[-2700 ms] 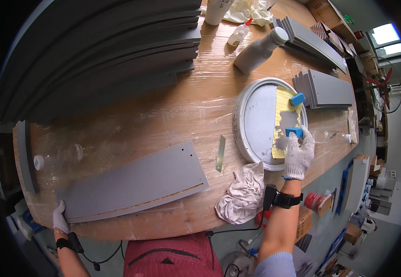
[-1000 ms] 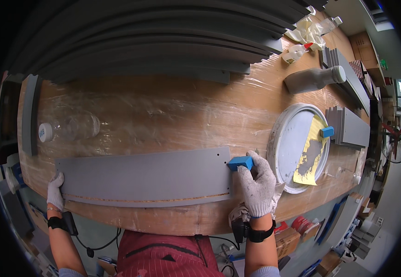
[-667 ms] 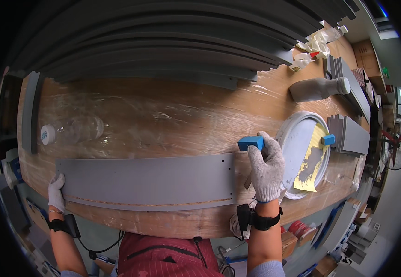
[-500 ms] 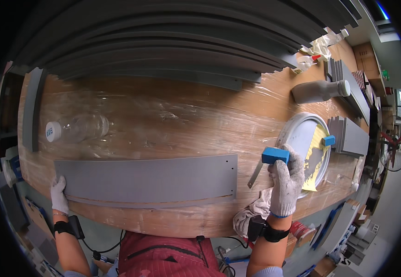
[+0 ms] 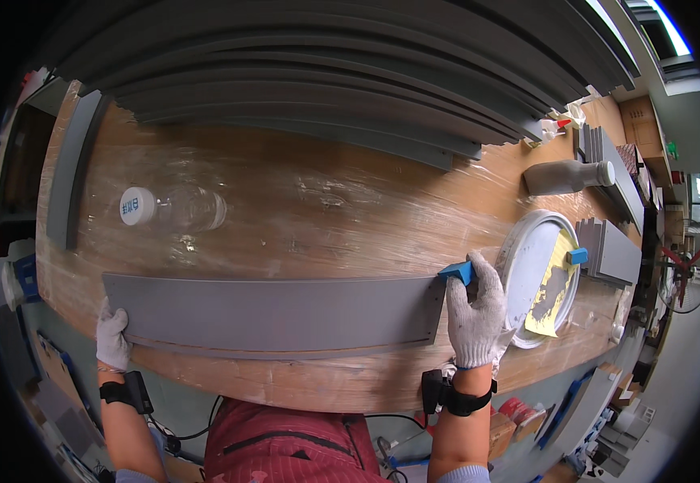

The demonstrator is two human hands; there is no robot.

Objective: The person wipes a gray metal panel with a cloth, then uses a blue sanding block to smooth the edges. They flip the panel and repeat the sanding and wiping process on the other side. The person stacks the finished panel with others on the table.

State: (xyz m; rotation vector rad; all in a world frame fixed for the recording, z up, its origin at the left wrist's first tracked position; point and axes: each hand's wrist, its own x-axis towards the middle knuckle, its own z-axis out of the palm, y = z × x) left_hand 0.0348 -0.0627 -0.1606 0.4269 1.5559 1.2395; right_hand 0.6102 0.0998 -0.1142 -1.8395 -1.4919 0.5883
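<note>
L hand [image 5: 113, 336], in a white glove, held the left end of a long gray panel [image 5: 277, 315] nr the front edge of the film-wrapped table [image 5: 301, 225]. R hand [image 5: 476, 319], gloved likewise, pinched a blue block [image 5: 457, 272] right by the panel's far right corner (contact hard to tell). Just R of it was a round pale lid [image 5: 524, 262] w/ a gray-smeared yellow sheet [image 5: 560, 259] & a 2nd blue block [image 5: 578, 256] nr the rim. Farther back L: clear bottle [image 5: 193, 209] w/ white cap [image 5: 137, 207]; stacked gray panels [image 5: 309, 80] rose beyond.

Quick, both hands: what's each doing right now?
Left hand: closed on the panel's left end.
Right hand: holding a blue block at its right end.
</note>
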